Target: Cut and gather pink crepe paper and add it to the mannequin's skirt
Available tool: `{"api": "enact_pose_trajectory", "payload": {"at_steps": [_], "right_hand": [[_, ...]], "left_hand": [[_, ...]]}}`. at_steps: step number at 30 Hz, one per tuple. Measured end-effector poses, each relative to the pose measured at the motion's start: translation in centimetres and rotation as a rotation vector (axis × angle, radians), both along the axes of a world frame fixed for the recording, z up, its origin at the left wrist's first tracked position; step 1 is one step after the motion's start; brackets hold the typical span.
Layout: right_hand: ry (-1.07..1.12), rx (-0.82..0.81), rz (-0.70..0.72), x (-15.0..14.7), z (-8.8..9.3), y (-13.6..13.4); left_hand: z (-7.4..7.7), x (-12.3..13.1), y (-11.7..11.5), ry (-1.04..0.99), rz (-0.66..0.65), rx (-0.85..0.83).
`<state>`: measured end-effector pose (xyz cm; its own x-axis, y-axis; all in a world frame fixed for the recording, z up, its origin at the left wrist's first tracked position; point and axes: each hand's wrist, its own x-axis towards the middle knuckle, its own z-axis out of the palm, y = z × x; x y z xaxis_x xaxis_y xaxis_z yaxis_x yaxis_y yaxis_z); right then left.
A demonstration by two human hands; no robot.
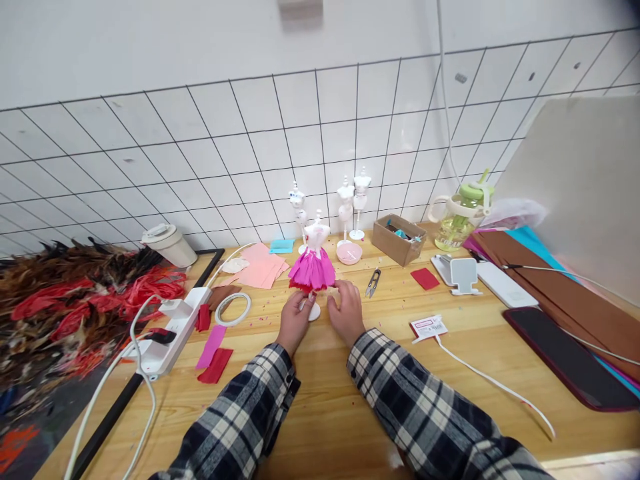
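Observation:
A small white dress-form mannequin (317, 235) stands on the table in front of me, wearing a pleated magenta paper skirt (313, 269) with a red layer under its hem. My left hand (294, 320) is closed at the thin pole below the skirt, just above the round white base (313, 311). On the other side, my right hand (347, 312) rests with fingers curved and thumb apart, its fingertips close to the skirt's right edge; whether they touch it I cannot tell. Behind stand several more white mannequins (346, 200), and a pink dish (349, 253).
Thread snips (373, 283), a cardboard box (399, 241) and a red paper piece (425, 279) lie to the right, with a phone stand (463, 275) and bottle (457, 223) beyond. Leftward are a tape roll (233, 309), peach sheets (263, 267), a power strip (175, 333) and feathers (60, 313).

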<state>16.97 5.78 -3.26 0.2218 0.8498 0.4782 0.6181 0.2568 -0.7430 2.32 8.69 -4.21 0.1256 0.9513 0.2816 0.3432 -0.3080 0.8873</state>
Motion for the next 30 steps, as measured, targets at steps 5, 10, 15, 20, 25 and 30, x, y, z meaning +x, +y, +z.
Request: {"api": "enact_pose_trajectory", "payload": {"at_steps": [5,10,15,20,25,30], "right_hand": [[-0.211,-0.272,0.141,-0.3,-0.5,-0.1],[-0.299,-0.291,0.198,-0.4,-0.6,-0.4],[-0.273,-0.275,0.181,-0.3,-0.5,-0.5],[-0.099,-0.23,0.141,0.2,-0.3,-0.1],[0.246,-0.104,0.203,-0.1,-0.3,0.3],[1.18,-0.306,0.485,-1.3,0.4,-0.1]], "left_hand": [[-0.3,0.1,0.4,0.209,0.071,0.076],[-1.0,0.5,0.8,0.246,0.128,0.032],[-0.7,0.3,0.4,0.253,0.117,0.069],[-0.3,0.0,-0.5,0.203,0.096,0.096],[-0.2,0.0,-0.6,0.159,0.11,0.098],[-0.2,-0.1,-0.7,0.275,0.107,0.144]]}}
